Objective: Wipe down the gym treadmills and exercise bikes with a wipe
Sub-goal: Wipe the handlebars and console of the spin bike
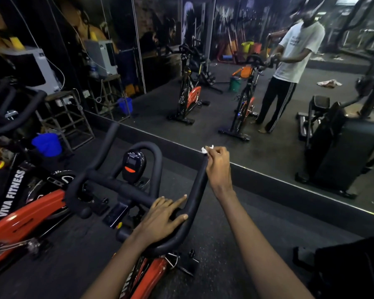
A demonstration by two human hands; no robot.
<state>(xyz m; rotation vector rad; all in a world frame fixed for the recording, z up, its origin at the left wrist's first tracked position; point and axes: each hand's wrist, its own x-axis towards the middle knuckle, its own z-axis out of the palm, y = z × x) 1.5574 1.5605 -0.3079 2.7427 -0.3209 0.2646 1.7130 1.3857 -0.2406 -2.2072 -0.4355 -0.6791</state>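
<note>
Head view puts your right hand (217, 165) just right of centre. Its grip is clamped, thumb and fingertips, on a small crumpled white wipe (206, 149). The wipe sits at the very tip of the right horn of the black padded handlebar (195, 195), touching it, at about twelve o'clock from your knuckles.

Your left hand (164, 219) lies at roughly seven o'clock from the right one. It rests on the handlebar where the crossbar meets the right bend. Its grip is apart: the fingers drape loosely over the padding, the index finger is straight and the thumb lies on the bend.

The handlebar belongs to the orange-red and black exercise bike (153, 275), whose frame shows at six o'clock under your forearms. A black oval console with an orange button (133, 165) stands inside the handlebar loop, at ten o'clock from your left hand.

A second orange-red bike lettered VIVA FITNESS (30, 212) stands at nine o'clock, with a blue plastic bucket (48, 144) beyond it.

A wall mirror (279, 147) fills the upper right. From twelve to two o'clock it reflects bikes and a person in a white T-shirt and striped dark trousers. Dark rubber floor (225, 244) lies under everything.
</note>
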